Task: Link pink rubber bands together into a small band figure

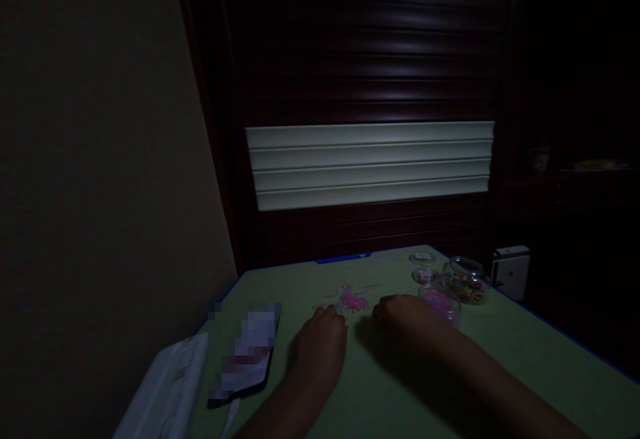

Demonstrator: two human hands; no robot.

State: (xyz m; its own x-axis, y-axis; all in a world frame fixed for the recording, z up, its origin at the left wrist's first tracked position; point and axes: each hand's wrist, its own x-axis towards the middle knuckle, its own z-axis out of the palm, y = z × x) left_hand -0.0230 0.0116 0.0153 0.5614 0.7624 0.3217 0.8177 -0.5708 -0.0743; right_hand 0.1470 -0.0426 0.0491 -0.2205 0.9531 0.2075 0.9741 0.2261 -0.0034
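Note:
A small heap of pink and pale purple elastic bands (353, 299) lies on the pale green table, with loose strands around it. My left hand (324, 339) is at the heap's near side, back up, its fingers curled down toward the tabletop. To the right of the heap is my right hand (404, 316), its fingers bent together in a pinch. Whatever either hand holds is hidden or too small to make out. A clear jar of pink bands (441, 302) stands just beyond my right wrist. Behind it is a larger clear jar of multicoloured bands (467, 282).
Two round lids or shallow dishes stand near the jars: a clear lid (423, 258) and a dish with pinkish pieces (425, 275). At left lie a tablet or phone (250, 349), a white cable (230, 418) and a white box (165, 386). The room is dim.

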